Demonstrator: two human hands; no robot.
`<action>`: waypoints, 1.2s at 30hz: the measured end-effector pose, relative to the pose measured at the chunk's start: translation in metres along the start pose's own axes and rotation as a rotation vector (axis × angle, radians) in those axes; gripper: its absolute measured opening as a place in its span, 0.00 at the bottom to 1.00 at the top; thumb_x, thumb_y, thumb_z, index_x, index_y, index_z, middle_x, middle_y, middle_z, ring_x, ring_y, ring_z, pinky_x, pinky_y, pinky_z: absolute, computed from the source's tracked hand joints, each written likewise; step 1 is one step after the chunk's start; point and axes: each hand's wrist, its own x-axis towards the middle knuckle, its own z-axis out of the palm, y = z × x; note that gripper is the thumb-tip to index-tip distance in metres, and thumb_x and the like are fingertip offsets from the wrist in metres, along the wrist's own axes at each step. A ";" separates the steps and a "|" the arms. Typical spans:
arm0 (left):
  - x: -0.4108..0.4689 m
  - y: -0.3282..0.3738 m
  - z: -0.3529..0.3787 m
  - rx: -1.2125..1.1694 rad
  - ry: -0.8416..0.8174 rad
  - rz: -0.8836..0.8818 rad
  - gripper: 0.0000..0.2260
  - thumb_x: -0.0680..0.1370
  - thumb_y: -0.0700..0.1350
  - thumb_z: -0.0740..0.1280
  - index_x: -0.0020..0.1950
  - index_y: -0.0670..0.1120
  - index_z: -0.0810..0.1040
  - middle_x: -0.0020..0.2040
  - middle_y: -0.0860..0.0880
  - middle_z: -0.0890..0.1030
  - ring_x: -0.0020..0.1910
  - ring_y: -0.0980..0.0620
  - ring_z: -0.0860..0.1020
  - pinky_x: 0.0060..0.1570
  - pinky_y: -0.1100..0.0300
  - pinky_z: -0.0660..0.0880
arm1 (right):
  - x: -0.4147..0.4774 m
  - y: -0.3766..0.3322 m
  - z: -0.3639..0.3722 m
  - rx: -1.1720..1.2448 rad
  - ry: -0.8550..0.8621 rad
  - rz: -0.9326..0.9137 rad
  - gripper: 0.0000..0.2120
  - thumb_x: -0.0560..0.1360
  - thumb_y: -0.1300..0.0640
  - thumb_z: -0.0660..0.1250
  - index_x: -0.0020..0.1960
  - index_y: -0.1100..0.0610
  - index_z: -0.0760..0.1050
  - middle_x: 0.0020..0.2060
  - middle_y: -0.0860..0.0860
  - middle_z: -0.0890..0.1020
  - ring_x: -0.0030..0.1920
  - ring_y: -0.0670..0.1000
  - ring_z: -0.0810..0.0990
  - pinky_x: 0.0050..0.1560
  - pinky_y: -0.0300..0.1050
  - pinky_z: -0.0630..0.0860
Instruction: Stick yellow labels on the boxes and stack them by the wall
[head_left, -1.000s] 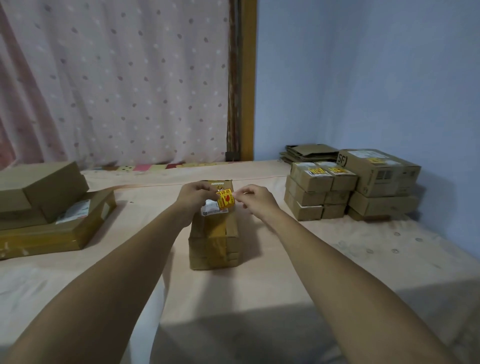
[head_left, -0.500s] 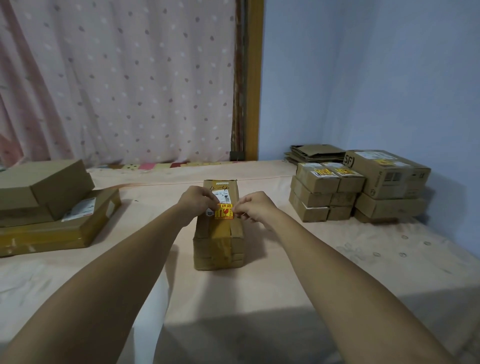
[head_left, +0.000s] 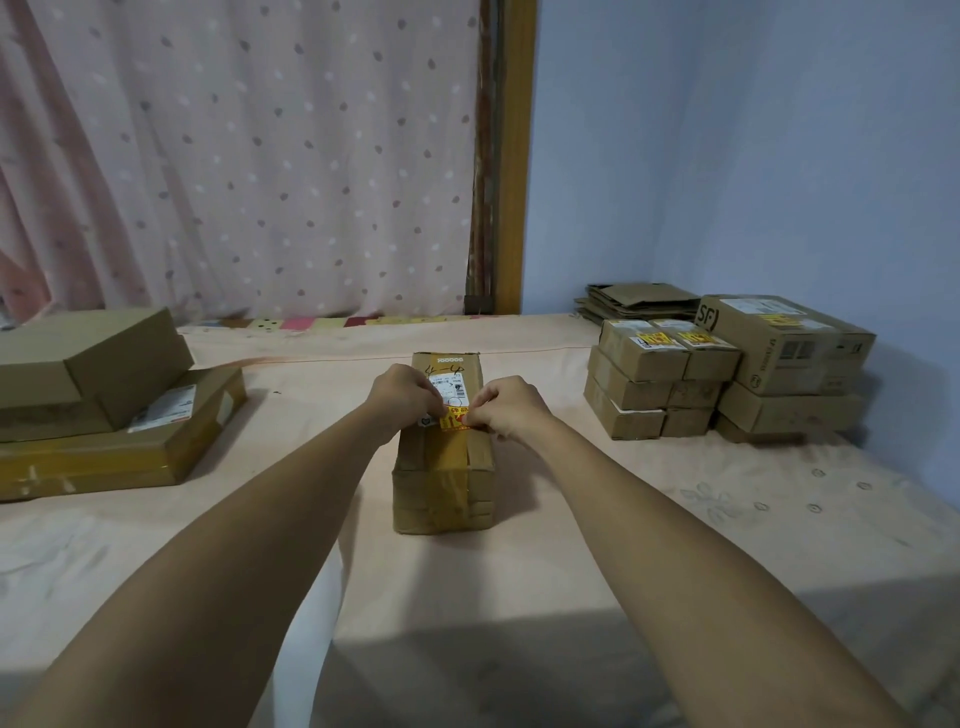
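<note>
One long box (head_left: 444, 467) lies end-on in the middle of the peach sheet (head_left: 597, 530), and one yellow label (head_left: 458, 419) lies on its top, just below a white shipping slip (head_left: 451, 391). By the blue wall (head_left: 753, 156) on the right stands a block of six small boxes (head_left: 636, 387), three high and two across. Touching its right side is a pile of large boxes (head_left: 789, 358): two show clearly and a third is only partly seen beneath. Three stuck labels (head_left: 655, 340), also yellow, show there, one on each of the two top small boxes and one on the top large box. Some flattened cardboard (head_left: 641, 299) lies behind. On the left, well apart, are three flat boxes (head_left: 119, 457) piled together. Both hands meet on top of the middle box with fingers curled tight. The left hand (head_left: 402, 397) pinches the yellow label's upper left edge with its fingertips, and the right hand (head_left: 511, 408) pinches the upper right edge between thumb and forefinger. The label sits between the two hands, directly under their fingertips, and only its lower part shows. A dotted pink curtain (head_left: 249, 156) hangs behind.
</note>
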 end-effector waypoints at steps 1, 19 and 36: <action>0.000 0.000 0.000 0.026 -0.002 0.014 0.10 0.74 0.41 0.77 0.55 0.42 0.86 0.63 0.43 0.80 0.63 0.43 0.76 0.33 0.65 0.72 | 0.000 -0.001 0.001 -0.010 0.003 0.001 0.05 0.72 0.56 0.79 0.46 0.52 0.84 0.55 0.51 0.84 0.51 0.52 0.82 0.39 0.44 0.81; -0.008 -0.037 0.013 -0.176 -0.042 -0.311 0.32 0.73 0.62 0.74 0.68 0.44 0.70 0.61 0.44 0.77 0.55 0.46 0.77 0.40 0.57 0.75 | -0.013 0.015 0.005 0.150 -0.023 0.165 0.11 0.78 0.46 0.72 0.49 0.51 0.72 0.47 0.50 0.81 0.48 0.53 0.82 0.39 0.47 0.80; -0.006 -0.024 0.049 -0.681 -0.253 -0.195 0.27 0.71 0.54 0.76 0.65 0.43 0.78 0.57 0.42 0.84 0.56 0.44 0.82 0.52 0.50 0.82 | -0.028 0.042 -0.056 0.329 0.098 0.188 0.16 0.74 0.43 0.74 0.53 0.53 0.80 0.49 0.47 0.82 0.49 0.47 0.79 0.43 0.43 0.72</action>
